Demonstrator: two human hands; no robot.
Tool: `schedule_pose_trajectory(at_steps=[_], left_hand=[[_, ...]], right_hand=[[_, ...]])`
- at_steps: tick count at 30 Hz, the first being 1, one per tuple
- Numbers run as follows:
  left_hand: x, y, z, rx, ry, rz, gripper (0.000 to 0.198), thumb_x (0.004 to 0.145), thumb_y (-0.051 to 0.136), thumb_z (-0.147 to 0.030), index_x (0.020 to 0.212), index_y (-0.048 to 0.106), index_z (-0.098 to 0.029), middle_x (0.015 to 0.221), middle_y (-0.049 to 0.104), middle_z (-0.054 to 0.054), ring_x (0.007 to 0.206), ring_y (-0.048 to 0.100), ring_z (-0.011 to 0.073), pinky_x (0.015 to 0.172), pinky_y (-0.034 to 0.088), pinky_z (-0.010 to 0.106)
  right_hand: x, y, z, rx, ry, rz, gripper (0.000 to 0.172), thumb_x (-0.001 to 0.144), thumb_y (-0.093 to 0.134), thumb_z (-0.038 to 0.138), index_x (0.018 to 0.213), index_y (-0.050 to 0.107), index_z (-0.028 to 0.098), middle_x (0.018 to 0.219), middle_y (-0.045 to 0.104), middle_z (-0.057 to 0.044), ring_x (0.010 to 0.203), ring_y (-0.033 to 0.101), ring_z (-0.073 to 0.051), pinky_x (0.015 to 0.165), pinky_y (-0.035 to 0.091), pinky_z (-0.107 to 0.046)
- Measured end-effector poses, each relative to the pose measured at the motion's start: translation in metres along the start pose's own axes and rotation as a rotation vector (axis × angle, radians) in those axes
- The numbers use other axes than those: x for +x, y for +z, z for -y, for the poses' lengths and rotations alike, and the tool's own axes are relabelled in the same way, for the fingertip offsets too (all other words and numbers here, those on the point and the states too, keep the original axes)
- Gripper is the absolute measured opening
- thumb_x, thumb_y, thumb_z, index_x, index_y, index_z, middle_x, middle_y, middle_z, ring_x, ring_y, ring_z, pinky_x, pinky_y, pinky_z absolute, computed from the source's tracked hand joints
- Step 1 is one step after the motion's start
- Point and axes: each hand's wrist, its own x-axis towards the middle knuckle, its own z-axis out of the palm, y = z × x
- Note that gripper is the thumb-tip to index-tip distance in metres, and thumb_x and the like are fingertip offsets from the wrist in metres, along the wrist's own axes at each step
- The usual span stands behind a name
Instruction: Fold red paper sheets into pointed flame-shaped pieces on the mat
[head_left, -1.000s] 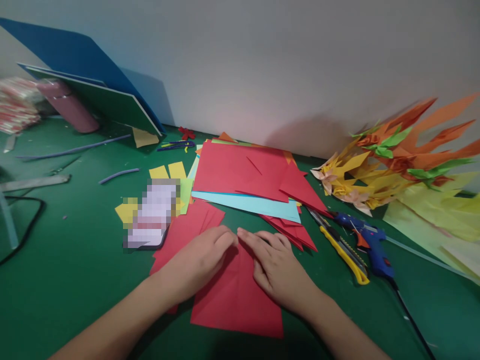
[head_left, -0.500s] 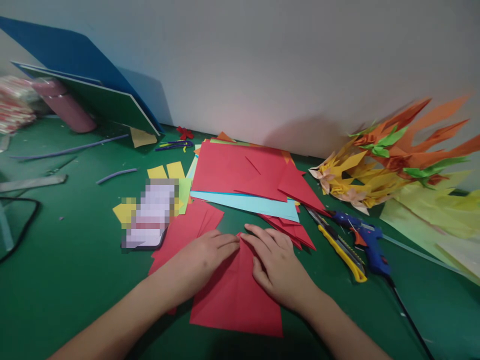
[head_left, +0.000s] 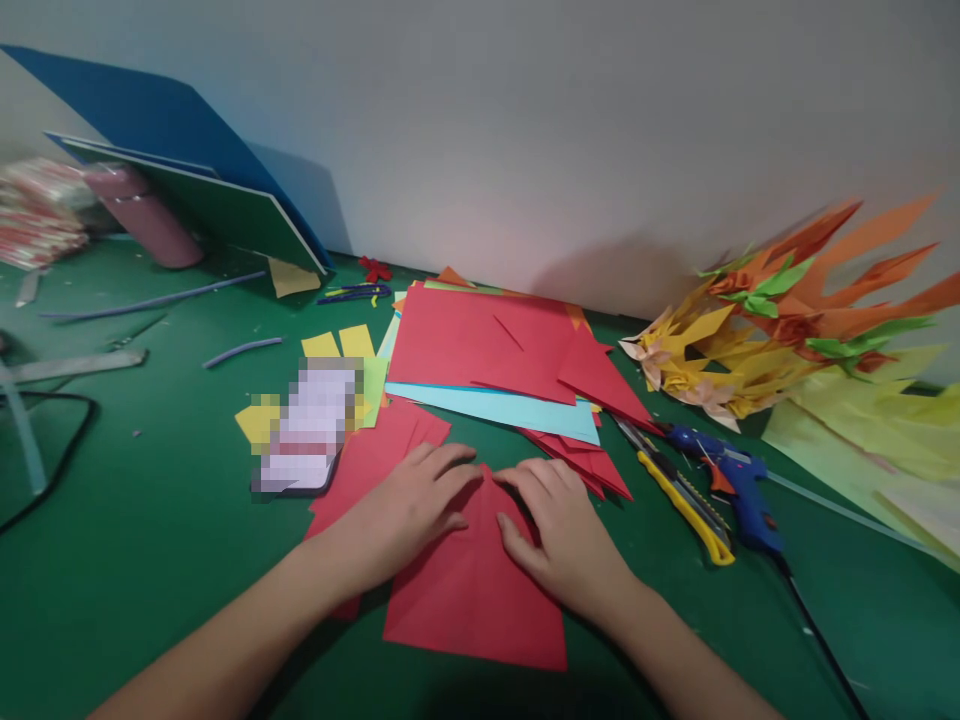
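Observation:
A sheet of red paper [head_left: 476,610] lies on the table in front of me, with a faint crease down its middle and its far end drawn to a narrow tip. My left hand [head_left: 412,505] rests on the left side of that tip, fingers bent and thumb apart from them. On the tip's right side lies my right hand [head_left: 559,525], its fingers curved over the paper and its thumb spread away. Neither hand pinches the sheet. Under my left forearm more red paper pieces [head_left: 382,465] show in part.
Behind my hands is a stack of red sheets [head_left: 480,340] over a light blue sheet [head_left: 525,410]. A phone [head_left: 307,425] lies left. To the right are a yellow utility knife [head_left: 686,500], a blue glue gun [head_left: 750,490] and orange and yellow paper flowers [head_left: 780,310]. A pink bottle [head_left: 150,220] leans at back left.
My left hand's fingers have lifted and parted a little, with the thumb now showing. The right fingers have drawn in slightly and curled more. The red sheet has barely moved.

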Motion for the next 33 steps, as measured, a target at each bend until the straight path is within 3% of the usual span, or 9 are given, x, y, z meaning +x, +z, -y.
schedule_pose_trajectory(at_steps=[5,11,17,21,25,28,33], left_hand=[[0.001,-0.005,-0.002,-0.109,-0.054,0.030,0.021,0.085,0.061,-0.012,0.103,0.053,-0.018,0.137,0.050,0.014,0.130,0.041,0.0295,0.097,0.046,0.048],[0.004,-0.011,-0.005,-0.181,-0.054,0.048,0.019,0.087,0.057,-0.009,0.101,0.051,-0.020,0.134,0.052,0.011,0.124,0.043,0.0275,0.095,0.046,0.048],[0.004,-0.007,0.000,-0.064,0.000,0.088,0.036,0.089,0.053,-0.009,0.122,0.051,-0.023,0.143,0.045,0.011,0.129,0.039,0.0306,0.101,0.038,0.055],[0.004,-0.011,0.002,0.024,0.068,0.114,0.034,0.089,0.058,-0.020,0.123,0.052,-0.023,0.136,0.053,0.009,0.126,0.041,0.0315,0.102,0.035,0.056],[0.003,-0.015,-0.002,-0.027,0.051,0.062,0.024,0.086,0.061,-0.023,0.110,0.057,-0.020,0.119,0.056,0.010,0.113,0.049,0.0281,0.096,0.042,0.047],[0.002,-0.011,-0.004,-0.166,0.002,-0.006,0.013,0.085,0.060,-0.016,0.097,0.059,-0.020,0.104,0.054,0.007,0.097,0.057,0.0208,0.085,0.049,0.036],[0.004,-0.006,-0.003,-0.328,-0.108,-0.189,0.008,0.083,0.060,-0.013,0.078,0.060,-0.020,0.087,0.052,0.000,0.081,0.058,0.0148,0.074,0.050,0.028]], right_hand=[[0.004,-0.002,-0.001,0.203,-0.010,0.020,0.019,0.088,0.046,0.018,0.105,0.056,0.018,0.091,0.064,-0.008,0.082,0.056,-0.023,0.074,0.045,-0.037],[0.002,0.001,-0.002,0.232,0.086,-0.067,0.015,0.087,0.053,0.022,0.101,0.055,0.018,0.093,0.065,-0.009,0.085,0.057,-0.024,0.074,0.046,-0.037],[0.005,0.002,-0.002,0.338,0.085,-0.030,0.018,0.084,0.055,0.014,0.100,0.056,0.020,0.085,0.065,-0.005,0.080,0.058,-0.021,0.070,0.047,-0.033],[0.007,0.000,0.001,0.305,-0.001,-0.016,0.012,0.086,0.051,0.011,0.091,0.057,0.021,0.084,0.067,-0.004,0.077,0.058,-0.020,0.070,0.046,-0.033],[0.006,-0.001,0.003,0.237,-0.066,-0.047,0.012,0.090,0.048,0.014,0.089,0.059,0.021,0.088,0.067,-0.006,0.081,0.059,-0.021,0.072,0.047,-0.035],[0.006,-0.001,0.003,0.206,-0.085,-0.087,0.011,0.091,0.050,0.018,0.091,0.060,0.020,0.092,0.066,-0.007,0.086,0.059,-0.022,0.075,0.048,-0.036],[0.005,-0.001,0.002,0.133,-0.097,-0.165,0.012,0.092,0.051,0.022,0.095,0.062,0.021,0.103,0.065,-0.009,0.096,0.058,-0.024,0.084,0.046,-0.040]])
